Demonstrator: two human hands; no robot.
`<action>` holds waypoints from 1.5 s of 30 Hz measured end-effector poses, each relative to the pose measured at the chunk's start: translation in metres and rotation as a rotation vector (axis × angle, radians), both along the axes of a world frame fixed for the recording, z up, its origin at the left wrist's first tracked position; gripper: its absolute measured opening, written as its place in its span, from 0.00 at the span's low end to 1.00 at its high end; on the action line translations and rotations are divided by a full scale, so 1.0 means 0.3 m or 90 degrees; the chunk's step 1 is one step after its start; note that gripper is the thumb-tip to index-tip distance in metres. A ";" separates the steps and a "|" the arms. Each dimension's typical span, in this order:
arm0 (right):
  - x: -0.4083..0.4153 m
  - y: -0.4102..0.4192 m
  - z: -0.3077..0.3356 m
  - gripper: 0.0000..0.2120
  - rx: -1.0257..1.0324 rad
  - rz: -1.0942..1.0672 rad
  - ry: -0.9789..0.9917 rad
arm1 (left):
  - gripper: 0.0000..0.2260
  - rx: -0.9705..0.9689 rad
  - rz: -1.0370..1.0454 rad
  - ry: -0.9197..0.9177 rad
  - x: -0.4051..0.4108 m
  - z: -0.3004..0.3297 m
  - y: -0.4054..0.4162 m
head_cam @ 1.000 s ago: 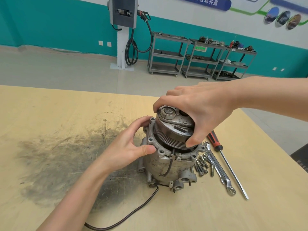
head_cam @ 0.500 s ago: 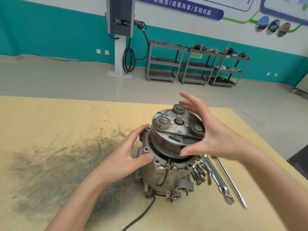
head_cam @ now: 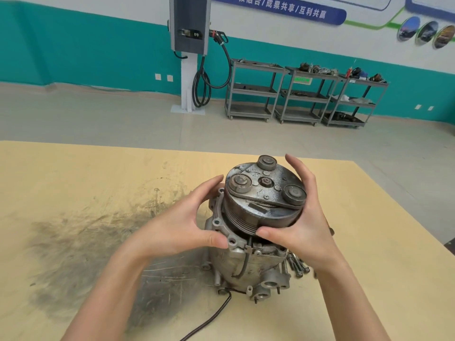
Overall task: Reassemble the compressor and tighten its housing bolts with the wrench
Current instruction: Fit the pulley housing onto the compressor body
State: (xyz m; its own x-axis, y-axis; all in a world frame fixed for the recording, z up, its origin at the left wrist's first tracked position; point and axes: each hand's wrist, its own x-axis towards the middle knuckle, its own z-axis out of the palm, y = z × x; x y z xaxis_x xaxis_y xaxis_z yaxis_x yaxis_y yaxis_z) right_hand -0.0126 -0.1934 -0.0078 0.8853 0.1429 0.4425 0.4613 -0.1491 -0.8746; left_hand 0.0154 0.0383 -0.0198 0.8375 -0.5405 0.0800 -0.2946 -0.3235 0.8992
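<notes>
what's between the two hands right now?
Head view: the compressor's pulley sits between left hand and right hand.

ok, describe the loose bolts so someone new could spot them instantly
Start at the compressor standing upright on the wooden table. Look at the tabletop by its base, under the right hand. The loose bolts lie there in a small pile: slim, silvery, hex-headed, unlike the black cable in front.

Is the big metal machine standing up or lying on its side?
Standing up. The compressor stands on end on the table, its round pulley facing up, with the left hand and right hand gripping it.
</notes>
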 end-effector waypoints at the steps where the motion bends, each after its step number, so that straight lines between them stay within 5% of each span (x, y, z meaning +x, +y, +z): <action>1: 0.004 0.003 -0.002 0.53 0.012 -0.007 -0.016 | 0.58 0.013 0.005 0.007 0.000 0.001 0.006; 7: 0.019 0.006 -0.034 0.44 0.035 -0.041 -0.107 | 0.42 0.068 0.020 -0.010 -0.005 0.004 0.001; 19: 0.020 0.001 -0.023 0.43 0.035 -0.036 -0.110 | 0.50 0.077 0.031 -0.033 -0.007 0.002 0.002; 23: 0.021 0.000 -0.025 0.43 0.038 -0.034 -0.109 | 0.43 0.085 0.026 -0.036 -0.008 0.005 -0.001; 28: 0.020 0.003 -0.016 0.44 0.046 -0.029 -0.090 | 0.51 0.082 0.032 -0.045 -0.004 0.002 0.000; 37: 0.019 -0.010 -0.009 0.41 0.033 -0.024 -0.087 | 0.49 0.038 0.031 -0.029 -0.004 -0.009 0.000; 42: 0.020 -0.015 0.002 0.40 0.033 -0.016 -0.078 | 0.36 0.016 0.058 -0.028 -0.011 -0.002 -0.006; 45: 0.016 -0.012 -0.001 0.40 0.038 -0.028 -0.078 | 0.37 0.023 0.046 -0.008 -0.010 0.002 -0.006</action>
